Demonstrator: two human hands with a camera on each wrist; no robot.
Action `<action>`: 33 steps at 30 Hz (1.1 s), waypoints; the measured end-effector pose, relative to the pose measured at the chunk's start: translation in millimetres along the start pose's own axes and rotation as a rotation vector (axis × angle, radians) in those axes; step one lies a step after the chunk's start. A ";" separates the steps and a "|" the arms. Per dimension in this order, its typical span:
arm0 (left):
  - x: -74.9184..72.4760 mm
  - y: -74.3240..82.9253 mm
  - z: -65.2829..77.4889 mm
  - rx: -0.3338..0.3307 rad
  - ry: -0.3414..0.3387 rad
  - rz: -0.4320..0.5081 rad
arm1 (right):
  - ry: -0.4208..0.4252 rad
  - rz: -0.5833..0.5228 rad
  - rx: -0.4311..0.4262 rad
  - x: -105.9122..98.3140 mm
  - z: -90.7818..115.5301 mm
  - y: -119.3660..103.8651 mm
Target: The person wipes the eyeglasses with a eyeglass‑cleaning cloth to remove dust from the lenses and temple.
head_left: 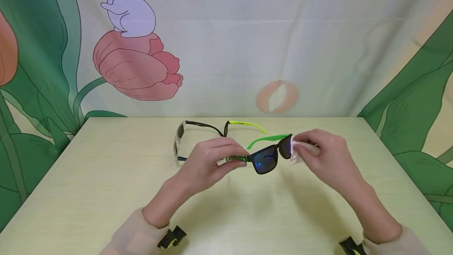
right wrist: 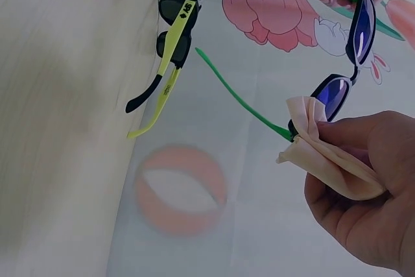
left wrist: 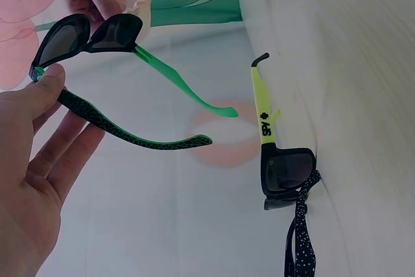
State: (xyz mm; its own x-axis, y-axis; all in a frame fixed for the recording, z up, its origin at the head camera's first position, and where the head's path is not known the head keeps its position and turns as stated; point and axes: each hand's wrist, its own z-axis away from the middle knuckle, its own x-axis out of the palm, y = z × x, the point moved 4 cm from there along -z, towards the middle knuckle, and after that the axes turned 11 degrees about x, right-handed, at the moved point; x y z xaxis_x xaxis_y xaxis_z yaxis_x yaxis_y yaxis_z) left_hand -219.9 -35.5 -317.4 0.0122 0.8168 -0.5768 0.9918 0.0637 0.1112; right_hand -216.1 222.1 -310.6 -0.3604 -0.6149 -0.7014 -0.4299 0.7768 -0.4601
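My left hand (head_left: 212, 162) pinches a pair of black-framed sunglasses (head_left: 265, 160) by one temple close to the hinge, thumb against fingers. These sunglasses have blue mirrored lenses and green temples, which stand unfolded; the left temple carries a dark pattern, plain to see in the left wrist view. A pale cloth (right wrist: 337, 160) is bunched between the thumb and fingers of my right hand (head_left: 332, 156). The cloth wraps the outer edge of the right lens and the hinge there, covering part of both. Both hands hold the sunglasses up over the table.
On the table (head_left: 134, 192) behind the left hand lie sunglasses with a clear front (head_left: 175, 147) and dark temples. Beside them is a black pair with yellow temples (left wrist: 261, 108). A printed curtain (head_left: 226, 50) hangs along the table's far edge.
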 end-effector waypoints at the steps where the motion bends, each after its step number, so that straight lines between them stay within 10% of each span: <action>1: -0.3 0.0 0.0 -0.001 0.001 0.005 | -0.004 0.001 0.007 0.3 -0.1 1.3; 17: -3.1 -0.7 2.8 0.012 -0.039 -0.014 | 0.060 -0.056 0.038 -5.7 -1.1 9.3; 25: -2.1 -0.1 4.2 0.035 -0.088 -0.035 | 0.012 -0.286 -0.150 -14.1 -1.7 -23.9; 33: -1.7 1.8 4.3 0.060 -0.116 -0.040 | -0.089 -0.277 -0.282 -5.3 1.1 -32.5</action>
State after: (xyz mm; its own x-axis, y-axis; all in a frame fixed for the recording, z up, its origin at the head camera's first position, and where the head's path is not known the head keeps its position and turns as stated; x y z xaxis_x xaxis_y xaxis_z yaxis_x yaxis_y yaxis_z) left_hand -217.6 -39.2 -319.8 -0.0158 0.7421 -0.6701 0.9976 0.0572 0.0399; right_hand -199.3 200.3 -292.6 -0.1311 -0.7722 -0.6217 -0.7158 0.5076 -0.4795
